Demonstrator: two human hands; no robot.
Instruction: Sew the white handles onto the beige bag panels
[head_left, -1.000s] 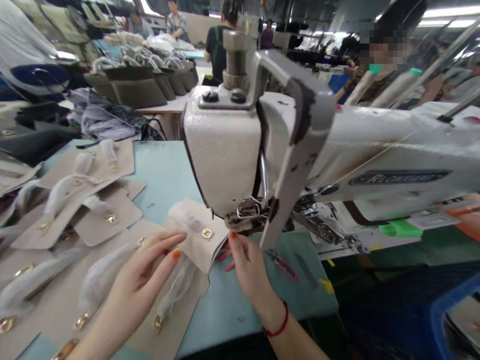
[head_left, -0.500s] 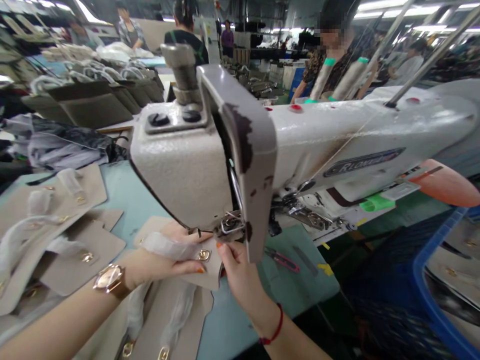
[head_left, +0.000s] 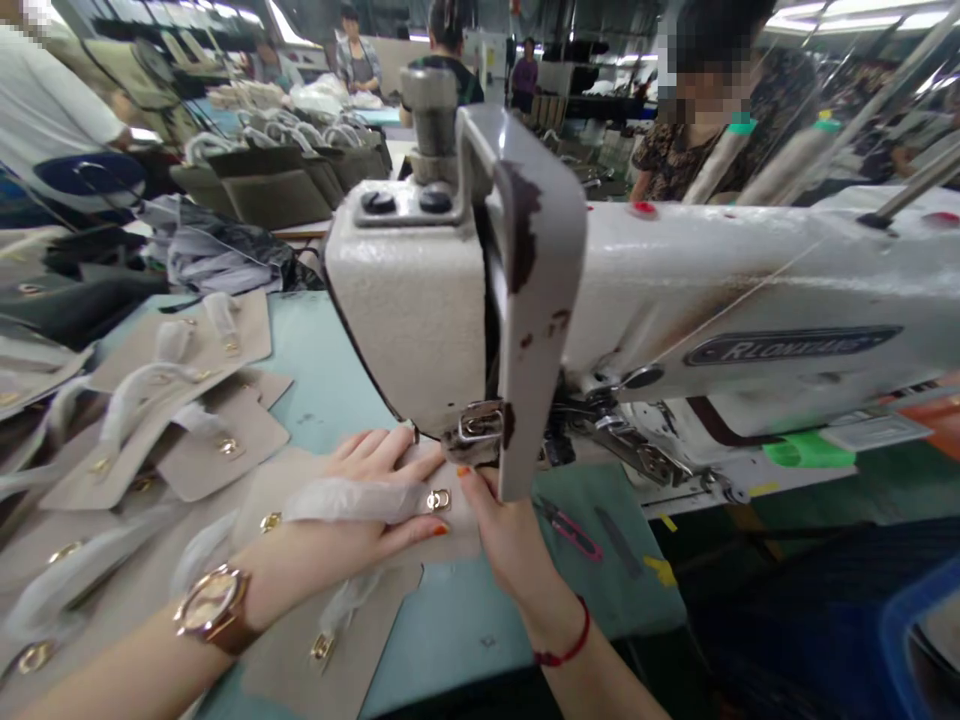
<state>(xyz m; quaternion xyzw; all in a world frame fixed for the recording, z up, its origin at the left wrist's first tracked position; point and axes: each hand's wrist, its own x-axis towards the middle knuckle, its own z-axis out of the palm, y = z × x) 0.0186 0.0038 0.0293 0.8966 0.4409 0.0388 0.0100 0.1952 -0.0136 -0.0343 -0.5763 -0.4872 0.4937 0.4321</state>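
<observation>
A beige bag panel (head_left: 459, 528) lies under the head of a sewing machine (head_left: 409, 300). On it is a handle wrapped in white film (head_left: 352, 500), with a gold ring fitting (head_left: 438, 499) at its end. My left hand (head_left: 367, 541) rests flat on the panel, fingers spread and thumb below the handle; the handle passes over part of the hand. Close to the presser foot, my right hand (head_left: 517, 545) pinches the panel's right edge. Its fingertips are partly hidden behind the machine's metal guard (head_left: 536, 330). The needle itself cannot be made out.
More beige panels with wrapped handles (head_left: 154, 400) pile up on the pale blue table (head_left: 330, 350) at left. Pink thread snips (head_left: 574, 530) lie right of my right hand. A blue basket (head_left: 900, 610) stands at lower right. Co-workers and grey bags (head_left: 270, 190) are behind.
My view has swung left, so the machine sits further right in the picture. My left fingers have spread out over the panel, which lies turned slightly. The right hand keeps its pinch.
</observation>
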